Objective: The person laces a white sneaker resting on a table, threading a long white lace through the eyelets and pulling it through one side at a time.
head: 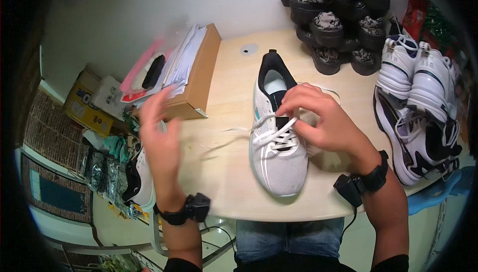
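Note:
A light grey and white mesh sneaker [282,171] with a black collar lies on the table in front of me, toe towards me. My right hand [323,117] is over its throat, with thumb and index finger at a white shoelace [278,133]. The lace runs from the lower eyelets up to the thumb. Its other end trails left across the table, blurred. My left hand [160,126] is raised to the left of the sneaker, blurred by motion, fingers apart with nothing seen in it. Beyond that hand, a white and black shoe [140,182] is partly hidden.
A cardboard box [209,74] of papers stands at the back left. Camouflage shoes [328,25] are stacked at the back right. White sneakers [429,81] are piled on a black and white pair [396,145] at the right edge. The table's rounded front edge [283,218] lies near my lap.

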{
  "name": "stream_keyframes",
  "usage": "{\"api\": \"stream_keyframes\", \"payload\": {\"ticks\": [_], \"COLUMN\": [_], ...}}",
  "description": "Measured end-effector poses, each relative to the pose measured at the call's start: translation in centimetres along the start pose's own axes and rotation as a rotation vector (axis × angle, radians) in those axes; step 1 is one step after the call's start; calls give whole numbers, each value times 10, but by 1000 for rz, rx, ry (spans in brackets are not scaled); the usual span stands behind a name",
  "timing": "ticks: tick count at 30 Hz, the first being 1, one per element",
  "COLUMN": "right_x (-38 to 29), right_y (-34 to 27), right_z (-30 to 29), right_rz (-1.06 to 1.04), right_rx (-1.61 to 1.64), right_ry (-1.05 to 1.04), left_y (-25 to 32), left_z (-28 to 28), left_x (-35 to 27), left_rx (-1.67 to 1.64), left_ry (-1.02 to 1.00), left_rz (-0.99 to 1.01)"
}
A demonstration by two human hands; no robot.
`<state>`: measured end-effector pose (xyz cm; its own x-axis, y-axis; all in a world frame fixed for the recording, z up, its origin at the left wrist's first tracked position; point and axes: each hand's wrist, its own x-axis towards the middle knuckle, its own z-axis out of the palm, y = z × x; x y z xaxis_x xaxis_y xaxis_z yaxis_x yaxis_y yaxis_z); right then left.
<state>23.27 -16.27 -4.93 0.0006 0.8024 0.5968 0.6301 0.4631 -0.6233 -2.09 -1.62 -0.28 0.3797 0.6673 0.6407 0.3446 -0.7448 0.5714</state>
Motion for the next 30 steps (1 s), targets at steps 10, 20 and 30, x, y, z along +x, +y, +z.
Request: {"api": "stream_keyframes", "payload": {"ticks": [10,20,30], "right_x": [-7,-6,-6], "right_y": [2,4,5], "right_z": [0,4,9], "right_rz": [58,-14,-53], "right_rx": [75,-29,-57], "right_ry": [121,140,142], "left_y": [25,6,-3], "left_z": [94,65,73], "left_x": [-1,19,22], "left_rx": [-314,-813,-817], "left_ry": [-638,-404,-123], "left_rz": [202,-349,-342]}}
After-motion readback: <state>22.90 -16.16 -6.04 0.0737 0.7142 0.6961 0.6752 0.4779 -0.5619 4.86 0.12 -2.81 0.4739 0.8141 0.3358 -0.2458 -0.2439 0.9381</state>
